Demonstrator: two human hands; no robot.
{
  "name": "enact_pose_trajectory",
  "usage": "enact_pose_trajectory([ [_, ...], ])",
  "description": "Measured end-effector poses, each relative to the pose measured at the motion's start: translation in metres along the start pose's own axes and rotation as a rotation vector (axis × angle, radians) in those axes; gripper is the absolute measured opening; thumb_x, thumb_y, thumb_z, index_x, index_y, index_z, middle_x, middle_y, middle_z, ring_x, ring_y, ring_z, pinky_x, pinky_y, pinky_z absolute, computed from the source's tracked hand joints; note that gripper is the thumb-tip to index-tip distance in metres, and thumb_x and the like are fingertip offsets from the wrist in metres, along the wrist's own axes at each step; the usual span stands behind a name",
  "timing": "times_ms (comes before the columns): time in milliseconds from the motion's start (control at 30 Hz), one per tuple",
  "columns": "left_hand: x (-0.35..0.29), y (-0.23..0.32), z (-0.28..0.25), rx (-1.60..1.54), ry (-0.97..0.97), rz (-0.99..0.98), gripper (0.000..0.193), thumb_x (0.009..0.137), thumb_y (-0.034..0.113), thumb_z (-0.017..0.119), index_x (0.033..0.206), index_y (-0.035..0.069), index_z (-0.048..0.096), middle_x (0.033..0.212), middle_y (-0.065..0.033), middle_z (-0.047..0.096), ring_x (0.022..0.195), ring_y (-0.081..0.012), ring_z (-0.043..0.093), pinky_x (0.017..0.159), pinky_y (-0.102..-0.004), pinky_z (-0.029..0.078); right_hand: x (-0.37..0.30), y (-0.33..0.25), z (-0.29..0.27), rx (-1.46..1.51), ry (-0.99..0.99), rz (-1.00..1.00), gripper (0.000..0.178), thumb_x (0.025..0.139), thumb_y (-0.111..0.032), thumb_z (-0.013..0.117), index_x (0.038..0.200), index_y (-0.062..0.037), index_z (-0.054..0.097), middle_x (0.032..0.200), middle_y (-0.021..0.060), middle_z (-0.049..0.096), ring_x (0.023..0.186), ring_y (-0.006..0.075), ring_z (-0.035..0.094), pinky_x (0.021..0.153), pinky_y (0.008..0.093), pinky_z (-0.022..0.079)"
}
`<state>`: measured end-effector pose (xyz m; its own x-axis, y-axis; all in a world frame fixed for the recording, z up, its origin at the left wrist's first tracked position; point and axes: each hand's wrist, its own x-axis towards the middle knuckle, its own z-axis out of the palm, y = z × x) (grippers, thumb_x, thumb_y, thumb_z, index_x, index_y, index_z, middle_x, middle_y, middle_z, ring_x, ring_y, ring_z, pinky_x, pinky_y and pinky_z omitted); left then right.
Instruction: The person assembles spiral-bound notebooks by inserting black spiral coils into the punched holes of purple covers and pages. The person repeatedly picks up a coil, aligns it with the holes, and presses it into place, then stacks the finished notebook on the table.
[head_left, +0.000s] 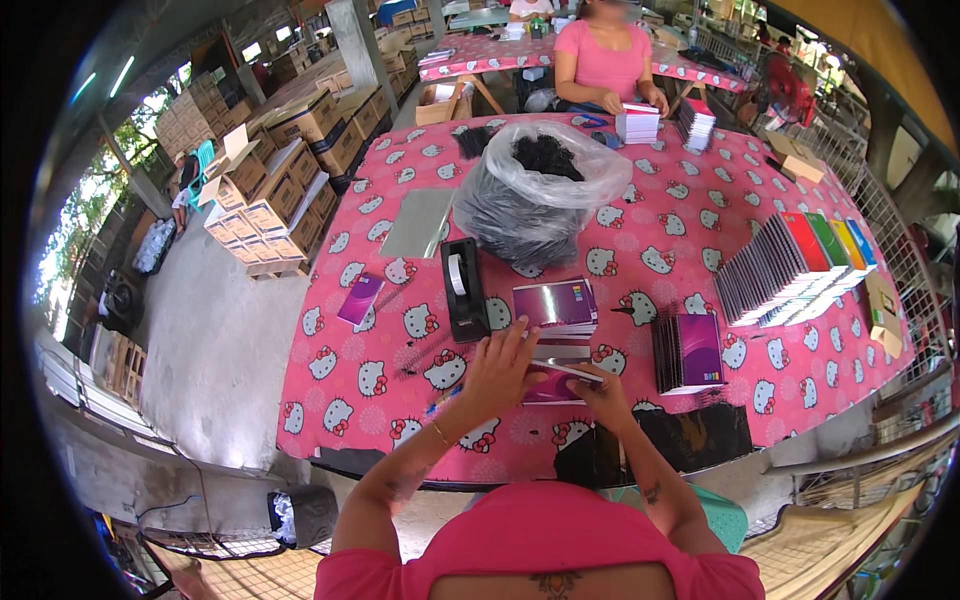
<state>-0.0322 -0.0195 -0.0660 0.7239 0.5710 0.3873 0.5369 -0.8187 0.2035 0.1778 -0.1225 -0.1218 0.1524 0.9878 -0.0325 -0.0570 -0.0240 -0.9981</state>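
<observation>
Just in front of me, a notebook with a purple cover [556, 388] is tilted up, its white page edges showing. My right hand [604, 400] is closed on its right side, thumb against the edge. My left hand [500, 365] has its fingers stretched out, with the thumb by the notebook's left side and fingertips touching the near-left corner of a stack of purple notebooks [556, 304] just beyond. Left of that stack stands a black tape dispenser [464, 290]. A separate purple booklet [360, 298] lies farther left. On the right, more purple notebooks with black bindings [695, 352] stand together.
A clear plastic bag of black coils [530, 215] stands mid-table beside a transparent sheet [417, 222]. Rows of colourful notebooks [790, 270] fill the right side. Across the table, a person in pink [605, 60] handles notebooks. Cartons [270, 205] are stacked on the left.
</observation>
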Motion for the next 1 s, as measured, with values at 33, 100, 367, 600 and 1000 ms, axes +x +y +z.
enact_pose_trajectory([
  [33, -0.007, 0.009, 0.011, 0.099, 0.05, -0.003, 0.066, 0.096, 0.044, 0.058, 0.144, 0.002, 0.043, 0.147, -0.0192, 0.041, 0.136, -0.0374, 0.039, 0.108, -0.0584, 0.031, -0.002, -0.004, 0.005, 0.023, 0.024, 0.026, 0.029, 0.091, -0.003, 0.069, 0.12, -0.001, 0.068, 0.101, -0.0008, 0.067, 0.091, 0.0066, 0.058, 0.08, 0.0224, 0.046],
  [100, -0.037, 0.019, 0.036, 0.189, 0.074, 0.0, 0.074, 0.097, 0.049, 0.053, 0.15, 0.0, 0.036, 0.157, -0.0201, 0.031, 0.146, -0.038, 0.029, 0.114, -0.0628, 0.022, -0.005, -0.008, 0.007, 0.048, 0.076, -0.014, 0.029, 0.092, -0.004, 0.07, 0.121, 0.0001, 0.068, 0.102, 0.0002, 0.068, 0.09, 0.0061, 0.059, 0.081, 0.0223, 0.048],
  [367, -0.023, 0.024, 0.018, 0.309, -0.109, 0.032, 0.075, 0.097, 0.051, 0.051, 0.15, 0.001, 0.037, 0.158, -0.0207, 0.033, 0.149, -0.0358, 0.026, 0.113, -0.0682, 0.019, -0.007, -0.02, 0.002, 0.052, 0.06, -0.046, 0.03, 0.091, -0.002, 0.068, 0.121, 0.0014, 0.067, 0.101, -0.0004, 0.068, 0.089, 0.0063, 0.059, 0.079, 0.0237, 0.048],
  [600, 0.023, 0.017, -0.016, 0.393, 0.041, 0.114, 0.082, 0.086, 0.049, 0.061, 0.147, -0.001, 0.039, 0.156, -0.0214, 0.036, 0.147, -0.0362, 0.029, 0.116, -0.0614, 0.02, -0.008, -0.033, 0.004, -0.007, 0.031, -0.022, 0.028, 0.091, -0.006, 0.069, 0.119, -0.0015, 0.069, 0.099, 0.0, 0.069, 0.086, 0.006, 0.058, 0.077, 0.0233, 0.048],
  [1000, -0.003, 0.04, 0.0, 0.155, 0.008, 0.32, 0.078, 0.096, 0.052, 0.05, 0.145, -0.008, 0.039, 0.153, -0.025, 0.038, 0.146, -0.0399, 0.032, 0.116, -0.0595, 0.022, -0.008, -0.055, 0.006, 0.024, 0.009, -0.058, 0.023, 0.093, -0.004, 0.066, 0.115, 0.0003, 0.067, 0.096, 0.0007, 0.07, 0.085, 0.0066, 0.062, 0.076, 0.0243, 0.051],
])
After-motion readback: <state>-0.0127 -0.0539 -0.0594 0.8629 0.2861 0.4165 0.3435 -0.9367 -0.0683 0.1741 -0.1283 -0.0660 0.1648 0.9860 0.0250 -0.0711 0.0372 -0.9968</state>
